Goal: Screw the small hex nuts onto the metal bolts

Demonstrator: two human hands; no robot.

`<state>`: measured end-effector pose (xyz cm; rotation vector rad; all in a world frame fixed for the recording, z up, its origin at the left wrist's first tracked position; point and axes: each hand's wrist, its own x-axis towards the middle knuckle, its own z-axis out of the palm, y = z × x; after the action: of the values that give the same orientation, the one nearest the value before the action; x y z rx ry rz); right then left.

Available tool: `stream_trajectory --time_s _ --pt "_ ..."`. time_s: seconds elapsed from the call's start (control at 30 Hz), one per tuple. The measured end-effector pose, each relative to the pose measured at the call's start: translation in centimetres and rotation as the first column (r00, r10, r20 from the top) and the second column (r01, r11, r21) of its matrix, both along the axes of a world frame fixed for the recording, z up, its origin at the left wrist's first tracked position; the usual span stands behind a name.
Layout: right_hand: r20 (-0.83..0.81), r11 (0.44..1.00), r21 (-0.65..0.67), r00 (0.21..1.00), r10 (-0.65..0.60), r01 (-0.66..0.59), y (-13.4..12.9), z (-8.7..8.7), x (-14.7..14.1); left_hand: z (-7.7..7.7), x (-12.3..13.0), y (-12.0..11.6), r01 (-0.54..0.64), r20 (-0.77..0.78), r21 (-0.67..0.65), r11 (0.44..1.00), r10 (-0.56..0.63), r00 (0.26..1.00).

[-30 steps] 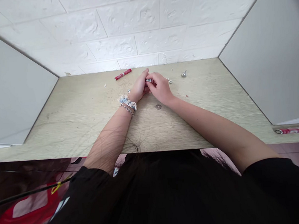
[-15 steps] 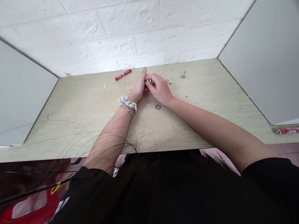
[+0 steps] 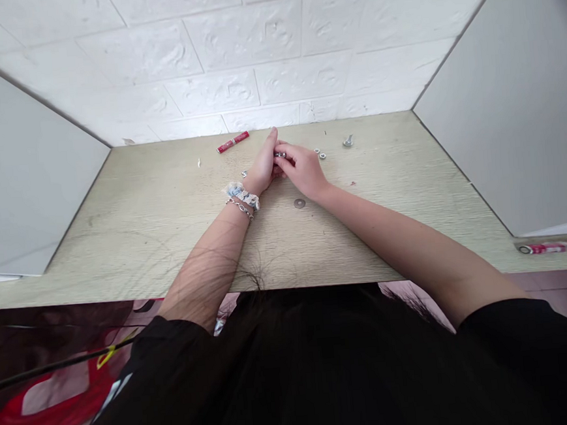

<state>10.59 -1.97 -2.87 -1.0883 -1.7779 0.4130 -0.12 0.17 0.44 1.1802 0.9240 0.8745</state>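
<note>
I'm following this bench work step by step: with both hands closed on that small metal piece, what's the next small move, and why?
Probably a further small twist of the small metal piece between the fingertips. The left hand and right hand meet on it above the table, while loose nuts, a bolt and a washer lie apart, untouched. How the piece is fitted together is too small to tell.

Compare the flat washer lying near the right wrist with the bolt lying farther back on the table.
The washer is a flat ring lying level on the table; the bolt is taller, with a head and short shank. The washer sits close beside the right hand's wrist; the bolt lies farther back, toward the wall. The washer looks darker grey, the bolt shinier. Both are small metal parts, untouched.
</note>
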Motion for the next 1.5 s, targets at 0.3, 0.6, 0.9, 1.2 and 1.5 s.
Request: stream_trajectory --time_s 0.3,0.6,0.9,1.2,1.5 --pt "0.027 1.0 0.028 1.0 0.001 -0.001 0.14 -0.11 0.04 -0.72 -0.1 0.51 -0.035 -0.042 -0.002 0.999 0.035 0.999" --pt "0.019 0.999 0.023 0.999 -0.044 0.043 0.35 -0.32 0.03 -0.65 -0.2 0.15 0.04 -0.039 0.045 0.998 -0.038 0.999" --pt "-0.083 0.997 -0.038 0.994 -0.07 0.067 0.87 -0.81 0.23 -0.54 -0.86 0.37 0.066 -0.021 0.018 0.998 -0.065 0.998" --pt "-0.071 0.994 -0.063 0.993 -0.099 0.095 0.85 -0.61 0.43 -0.69 -0.77 0.37 0.103 -0.067 0.058 0.993 -0.1 0.993" --pt "-0.057 0.993 -0.067 0.994 -0.097 0.093 0.88 -0.57 0.23 -0.45 -0.75 0.3 0.064 0.005 0.002 0.998 -0.064 0.998"
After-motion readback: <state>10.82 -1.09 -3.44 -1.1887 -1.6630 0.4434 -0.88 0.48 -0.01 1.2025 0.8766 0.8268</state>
